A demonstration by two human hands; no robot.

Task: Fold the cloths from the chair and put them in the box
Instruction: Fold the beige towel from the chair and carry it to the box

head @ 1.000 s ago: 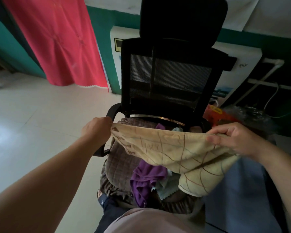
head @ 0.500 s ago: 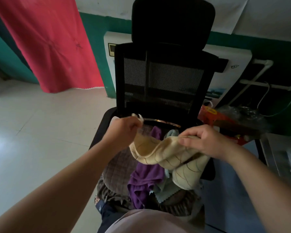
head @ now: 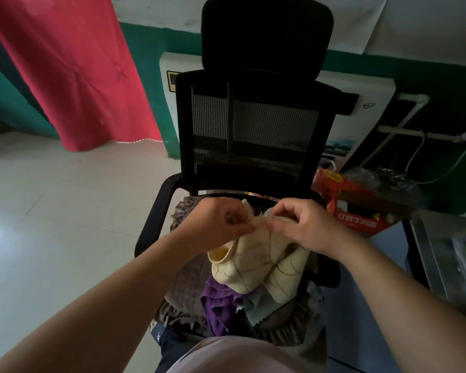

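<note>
Hands meet at frame centre, above the seat of the black mesh chair (head: 253, 125). I read the left hand (head: 218, 224) as curled, thumb and fingers pinching the top edge of the cream cloth (head: 253, 262). The right hand (head: 304, 224) pinches the same edge just beside it, fingertips of both hands nearly touching. Cloth hangs doubled below the two grips, its lower folds drooping toward 6 o'clock and resting near the pile on the seat. It is cream with thin brown lines.

Below the held cloth, at 6 o'clock, I note a purple cloth (head: 218, 302) crumpled on the seat, and a pale blue-grey cloth (head: 256, 308) with a zigzag edge just beside it toward 3 o'clock. Both lie on a brown checked seat cover (head: 186, 284).

At 10 o'clock, a red curtain (head: 73, 71) hangs down to the pale tiled floor (head: 51, 211). At 3 o'clock from the hands, a red carton (head: 361, 222) with white lettering sits beside the chair. I cannot tell whether this is the box.
</note>
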